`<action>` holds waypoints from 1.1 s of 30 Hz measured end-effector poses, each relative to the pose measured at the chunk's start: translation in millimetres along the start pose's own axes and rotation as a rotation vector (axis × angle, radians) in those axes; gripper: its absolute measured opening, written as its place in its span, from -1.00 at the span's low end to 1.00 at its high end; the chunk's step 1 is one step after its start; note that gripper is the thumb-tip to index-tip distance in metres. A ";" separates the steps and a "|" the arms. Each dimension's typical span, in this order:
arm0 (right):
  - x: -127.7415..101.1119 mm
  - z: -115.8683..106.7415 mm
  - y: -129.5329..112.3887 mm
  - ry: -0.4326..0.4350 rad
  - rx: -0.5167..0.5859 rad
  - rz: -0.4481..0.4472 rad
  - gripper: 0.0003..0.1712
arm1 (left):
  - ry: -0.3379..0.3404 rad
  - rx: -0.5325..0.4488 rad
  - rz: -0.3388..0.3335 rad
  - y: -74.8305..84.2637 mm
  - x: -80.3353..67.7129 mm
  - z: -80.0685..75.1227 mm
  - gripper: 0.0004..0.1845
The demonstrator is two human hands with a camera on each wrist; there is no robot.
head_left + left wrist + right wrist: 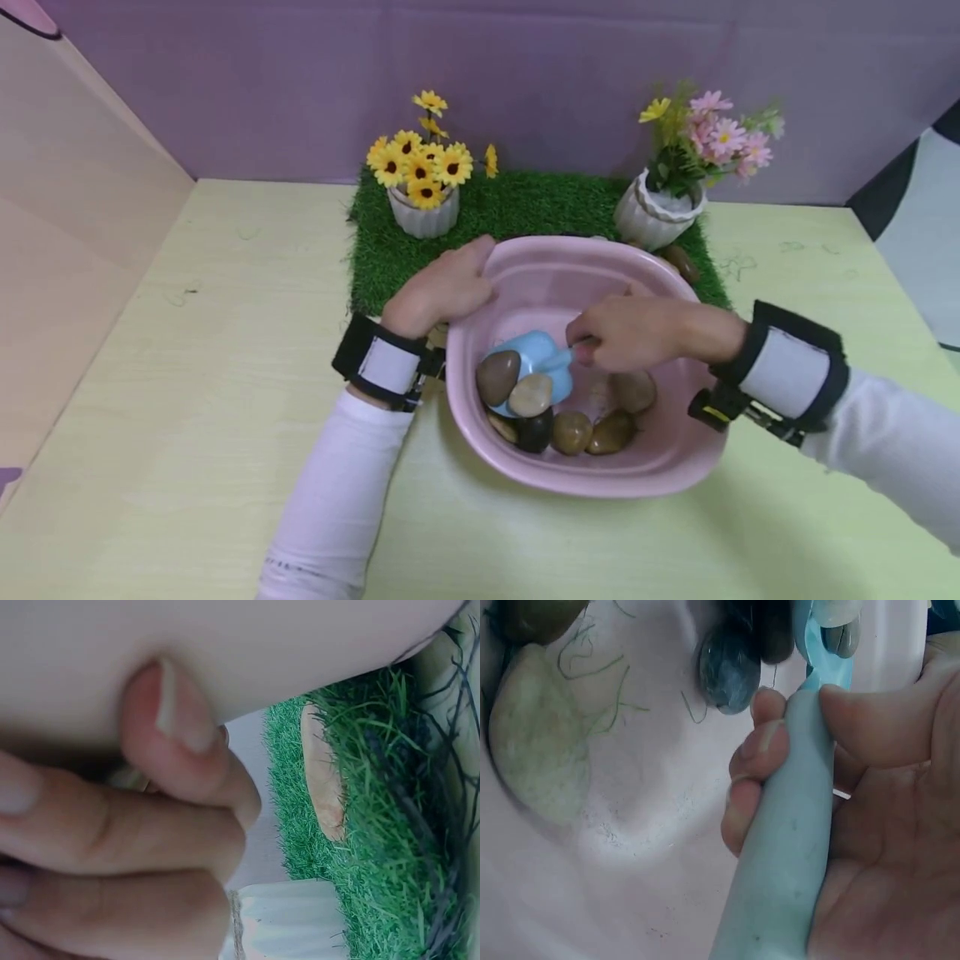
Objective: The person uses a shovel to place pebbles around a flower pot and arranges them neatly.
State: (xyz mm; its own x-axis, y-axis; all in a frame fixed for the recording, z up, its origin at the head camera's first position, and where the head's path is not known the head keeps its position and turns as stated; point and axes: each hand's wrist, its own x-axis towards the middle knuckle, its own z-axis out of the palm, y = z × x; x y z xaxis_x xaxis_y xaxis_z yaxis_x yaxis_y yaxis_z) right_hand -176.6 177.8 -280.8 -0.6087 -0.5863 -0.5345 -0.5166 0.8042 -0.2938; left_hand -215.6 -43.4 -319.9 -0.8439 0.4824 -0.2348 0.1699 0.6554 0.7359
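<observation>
Pale yellow-green tabletop under you carries a pink basin (660, 471), whose far edge sits on a patch of artificial grass (525, 204) between a sunflower pot (423, 212) and a pot of pink flowers (656, 217). Your left hand (442, 287) grips the basin's left rim with curled fingers. Your right hand (626, 333) is closed around the handle of a light blue scoop (536, 358), which sits inside the basin with two pebbles (513, 383) on its blade and more pebbles beside it.

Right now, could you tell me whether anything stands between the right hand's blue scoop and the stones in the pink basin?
Nothing visible does. The right hand grips the blue scoop by its handle, and two stones already lie on its blade. The rest sit loose on the basin floor right beside it. The left hand holds the rim, clear of them.
</observation>
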 end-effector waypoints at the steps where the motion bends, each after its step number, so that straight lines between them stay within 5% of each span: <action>1: -0.5 0.3 0.3 -0.013 0.007 -0.010 -0.82 | -0.001 -0.002 -0.002 -0.2 0.3 0.2 -0.69; 10: -3.7 0.4 3.9 -0.117 -0.008 -0.052 -0.81 | -0.002 -0.020 -0.002 -1.5 0.6 0.5 -0.70; 33: -14.8 -13.0 14.8 -0.175 0.061 -0.165 -0.81 | -0.003 -0.046 0.002 -2.0 0.3 -0.1 -0.73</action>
State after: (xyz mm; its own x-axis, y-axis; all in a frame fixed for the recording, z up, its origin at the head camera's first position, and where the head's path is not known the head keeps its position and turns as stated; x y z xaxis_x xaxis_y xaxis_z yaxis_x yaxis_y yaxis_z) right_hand -183.1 197.1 -266.9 -0.4029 -0.6890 -0.6025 -0.5598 0.7063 -0.4333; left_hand -216.3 -44.7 -321.4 -0.8421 0.4855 -0.2348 0.1482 0.6270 0.7648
